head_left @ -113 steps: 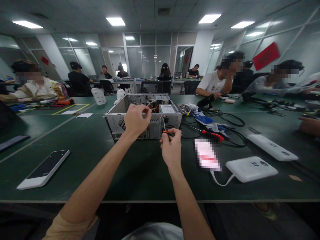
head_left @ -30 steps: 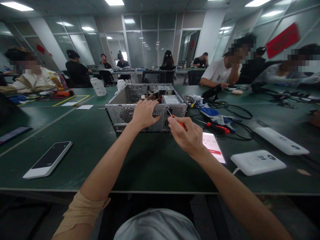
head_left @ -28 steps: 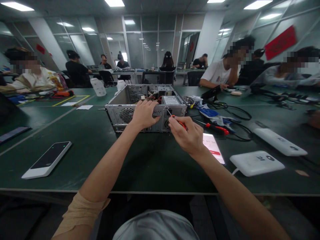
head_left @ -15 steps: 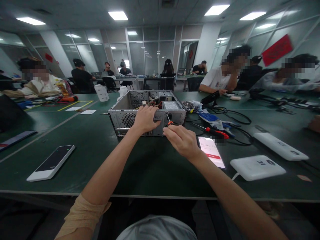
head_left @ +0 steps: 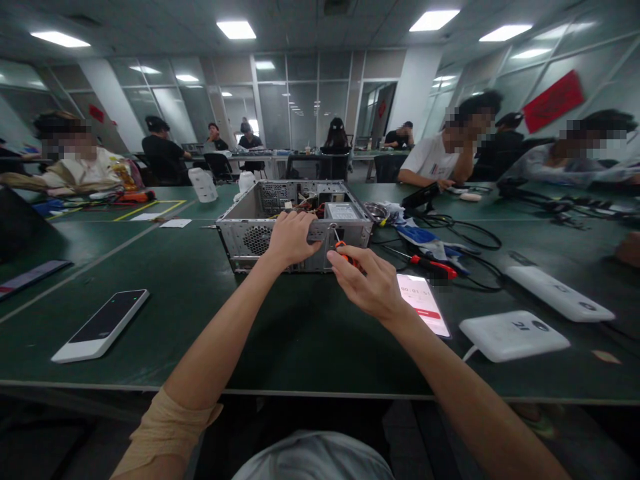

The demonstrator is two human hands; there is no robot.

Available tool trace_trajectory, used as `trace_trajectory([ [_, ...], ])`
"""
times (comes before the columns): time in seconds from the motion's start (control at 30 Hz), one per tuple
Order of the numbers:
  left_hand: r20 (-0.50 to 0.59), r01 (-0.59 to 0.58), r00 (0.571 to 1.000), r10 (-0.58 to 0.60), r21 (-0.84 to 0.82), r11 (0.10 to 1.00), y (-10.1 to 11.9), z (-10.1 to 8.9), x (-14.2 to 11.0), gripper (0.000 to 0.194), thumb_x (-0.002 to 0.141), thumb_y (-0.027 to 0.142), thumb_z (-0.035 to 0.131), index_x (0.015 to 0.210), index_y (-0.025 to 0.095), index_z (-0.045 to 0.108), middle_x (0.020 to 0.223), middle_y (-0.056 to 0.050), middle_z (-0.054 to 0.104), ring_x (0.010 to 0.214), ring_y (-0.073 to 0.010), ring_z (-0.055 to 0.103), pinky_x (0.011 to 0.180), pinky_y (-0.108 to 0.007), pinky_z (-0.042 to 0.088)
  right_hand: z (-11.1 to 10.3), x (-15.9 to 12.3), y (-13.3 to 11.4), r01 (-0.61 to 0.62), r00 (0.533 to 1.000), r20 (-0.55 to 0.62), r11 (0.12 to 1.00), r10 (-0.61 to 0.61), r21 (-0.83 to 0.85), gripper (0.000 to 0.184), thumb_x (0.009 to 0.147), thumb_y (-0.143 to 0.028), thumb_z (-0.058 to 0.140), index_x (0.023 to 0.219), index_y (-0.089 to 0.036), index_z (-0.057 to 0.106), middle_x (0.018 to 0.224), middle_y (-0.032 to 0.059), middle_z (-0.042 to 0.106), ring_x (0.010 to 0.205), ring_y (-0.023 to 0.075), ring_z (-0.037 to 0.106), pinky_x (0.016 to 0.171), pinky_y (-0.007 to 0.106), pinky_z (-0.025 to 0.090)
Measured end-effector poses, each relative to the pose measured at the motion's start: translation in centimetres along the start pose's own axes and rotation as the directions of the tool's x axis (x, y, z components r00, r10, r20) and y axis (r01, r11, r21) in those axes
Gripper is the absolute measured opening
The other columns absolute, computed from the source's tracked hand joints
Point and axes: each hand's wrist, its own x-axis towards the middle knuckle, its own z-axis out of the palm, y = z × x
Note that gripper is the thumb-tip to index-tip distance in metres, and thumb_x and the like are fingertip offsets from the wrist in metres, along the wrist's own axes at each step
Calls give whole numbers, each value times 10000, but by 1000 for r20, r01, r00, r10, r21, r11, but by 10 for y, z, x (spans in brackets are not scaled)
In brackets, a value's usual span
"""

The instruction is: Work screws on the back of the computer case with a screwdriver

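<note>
An open metal computer case [head_left: 257, 240] lies on the green table in front of me, its vented panel towards me. My left hand [head_left: 293, 239] grips the top edge of that panel, fingers over the rim and thumb on the outer face. Between the fingers of my right hand [head_left: 365, 280] is a screwdriver [head_left: 345, 251] with an orange and black handle. Its shaft slants up and left, and the tip meets the panel near its upper edge, right of my left hand. Inside the case are cables and a silver power supply [head_left: 341, 211].
Right of the case lie a red-handled screwdriver [head_left: 434, 265], blue-white gloves [head_left: 420, 240], black cables and a lit phone [head_left: 425, 307]. Two white power banks [head_left: 515, 335] lie further right. A white device [head_left: 103, 327] lies at left. Several people sit around.
The fingers of my right hand have shifted and opened out around the screwdriver handle, so more of it shows. My left hand and the case have stayed in place.
</note>
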Motion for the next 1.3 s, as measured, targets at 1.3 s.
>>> trace_trajectory([
  [1.3,137,84,987,-85,15,996,7,-11,2,448,840,407,660,1215,166,616,1189,-136,685,1114,-333,586,983,-464,386,14,0,-10,41,991,-127,998,-46,-44,208,891,-95,513,1071,-199,512,1031,79,683,878,178,646,725,280,509],
])
